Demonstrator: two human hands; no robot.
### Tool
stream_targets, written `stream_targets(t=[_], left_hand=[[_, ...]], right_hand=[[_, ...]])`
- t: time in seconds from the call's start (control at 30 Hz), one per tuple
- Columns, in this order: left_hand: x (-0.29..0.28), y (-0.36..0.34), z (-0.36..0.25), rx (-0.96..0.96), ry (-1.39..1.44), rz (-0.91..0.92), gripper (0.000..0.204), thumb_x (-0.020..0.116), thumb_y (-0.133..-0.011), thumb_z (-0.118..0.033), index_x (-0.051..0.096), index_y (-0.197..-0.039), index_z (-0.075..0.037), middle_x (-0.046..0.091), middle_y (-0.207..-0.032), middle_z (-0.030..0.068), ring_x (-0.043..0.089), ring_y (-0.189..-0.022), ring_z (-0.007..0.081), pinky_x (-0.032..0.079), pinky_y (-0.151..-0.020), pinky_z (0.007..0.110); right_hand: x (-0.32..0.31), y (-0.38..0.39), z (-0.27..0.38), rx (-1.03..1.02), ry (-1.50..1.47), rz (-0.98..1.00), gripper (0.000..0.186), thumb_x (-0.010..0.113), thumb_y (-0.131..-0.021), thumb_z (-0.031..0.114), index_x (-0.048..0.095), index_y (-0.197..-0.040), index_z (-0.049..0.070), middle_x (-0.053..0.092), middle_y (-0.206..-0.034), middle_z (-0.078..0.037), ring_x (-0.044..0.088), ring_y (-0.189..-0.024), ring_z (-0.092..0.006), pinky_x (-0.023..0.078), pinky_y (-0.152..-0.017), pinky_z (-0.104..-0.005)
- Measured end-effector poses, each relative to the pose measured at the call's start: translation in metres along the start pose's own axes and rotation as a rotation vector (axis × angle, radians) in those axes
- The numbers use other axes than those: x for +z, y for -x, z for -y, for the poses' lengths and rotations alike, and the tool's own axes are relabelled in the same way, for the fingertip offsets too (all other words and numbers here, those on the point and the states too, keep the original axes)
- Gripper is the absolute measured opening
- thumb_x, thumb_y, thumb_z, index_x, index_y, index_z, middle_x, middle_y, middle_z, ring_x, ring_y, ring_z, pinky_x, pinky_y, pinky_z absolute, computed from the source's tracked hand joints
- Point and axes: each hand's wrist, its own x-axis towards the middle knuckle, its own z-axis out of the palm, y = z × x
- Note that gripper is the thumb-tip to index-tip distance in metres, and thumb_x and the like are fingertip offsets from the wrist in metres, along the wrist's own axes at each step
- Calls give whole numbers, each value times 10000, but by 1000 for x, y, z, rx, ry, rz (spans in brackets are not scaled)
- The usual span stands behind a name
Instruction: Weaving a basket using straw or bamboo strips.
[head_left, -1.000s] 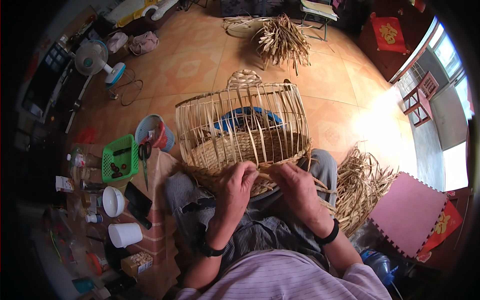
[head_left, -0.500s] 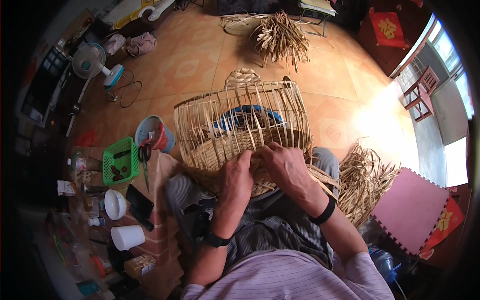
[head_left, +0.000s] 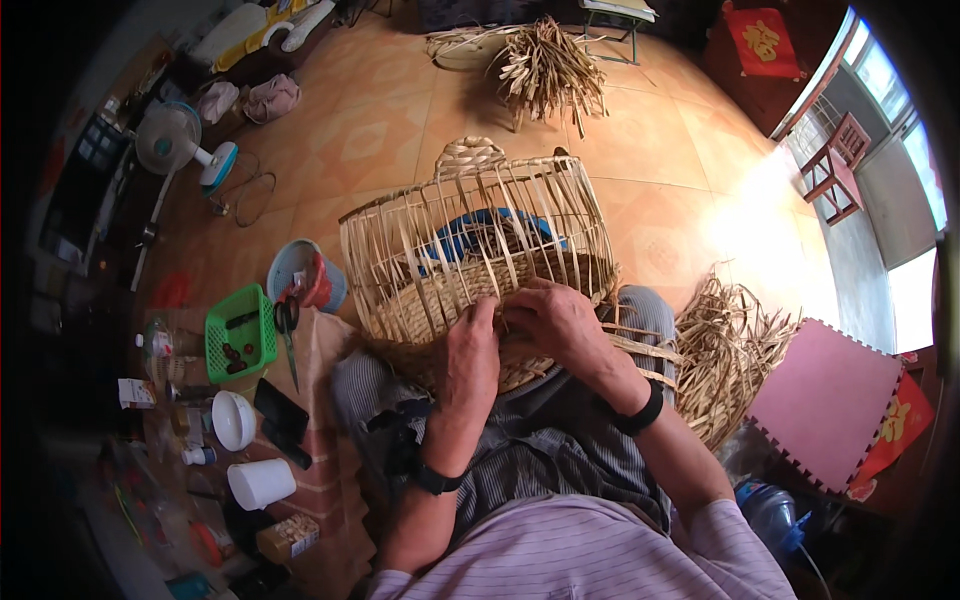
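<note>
A half-woven straw basket [head_left: 405, 300] rests on its side across my lap, with a braided lower band and open upright strands over a frame. My left hand [head_left: 470, 360] is closed at the weaving, fingertips pinched on strands, which are partly hidden. Just right of it, my right hand [head_left: 555, 325] arches over the same spot, fingers gripping strands, its fingertips hidden. Long loose strands [head_left: 640, 348] trail from the basket past my right wrist. A blue round object [head_left: 460, 235] shows behind the bars.
To my left are a green tray [head_left: 240, 335], scissors [head_left: 287, 330], a bin [head_left: 305, 270], bowl [head_left: 233, 420], white cup [head_left: 261, 485] and fan [head_left: 165, 140]. To the right lie straw [head_left: 730, 350] and a pink mat [head_left: 822, 405]. A straw bundle [head_left: 545, 70] and chair [head_left: 835, 165] stand farther back.
My right hand has moved up and left along the weaving and is turned more over the strands. My left hand has risen slightly. The basket appears tilted slightly, shifted left in view.
</note>
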Motion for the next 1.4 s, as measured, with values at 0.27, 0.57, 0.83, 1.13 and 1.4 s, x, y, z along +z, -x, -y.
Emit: stream_targets(t=[0.27,0.57,0.83,1.13,1.4], left_hand=[[-2,8,-1,96,75,-77,238,689,-873,110,644,-1092,26,690,-1047,206,705,-973,425,557,-780,465],[0,25,5,170,-16,45,268,540,-929,123,575,-1179,33,630,-1137,261,644,-1077,478,530,-856,515],[-4,8,3,142,-48,98,274,518,-923,119,555,-1182,39,669,-1068,254,676,-1034,449,549,-869,495],[-15,-6,8,213,92,110,344,709,-915,41,651,-1223,-100,746,-1044,211,751,-930,361,573,-802,430],[-28,-24,2,-8,131,355,198,716,-933,-27,663,-1124,-20,767,-898,177,758,-852,268,562,-773,371]], right_hand=[[-18,12,12,-69,81,62,278,844,-785,277,702,-929,86,613,-913,-115,675,-874,-350,560,-734,-467],[-25,-1,9,-480,558,29,214,731,-827,236,662,-957,81,564,-993,-92,642,-887,-273,538,-670,-405],[-33,18,9,-394,418,161,195,638,-930,150,664,-1088,38,593,-987,-124,706,-758,-283,554,-603,-401],[-65,32,1,-495,521,276,411,619,-927,142,638,-1334,87,567,-1058,-93,693,-702,-219,565,-573,-376],[-104,34,-60,-312,569,246,412,653,-930,174,654,-1340,138,579,-1019,-47,654,-721,-248,565,-625,-376]])
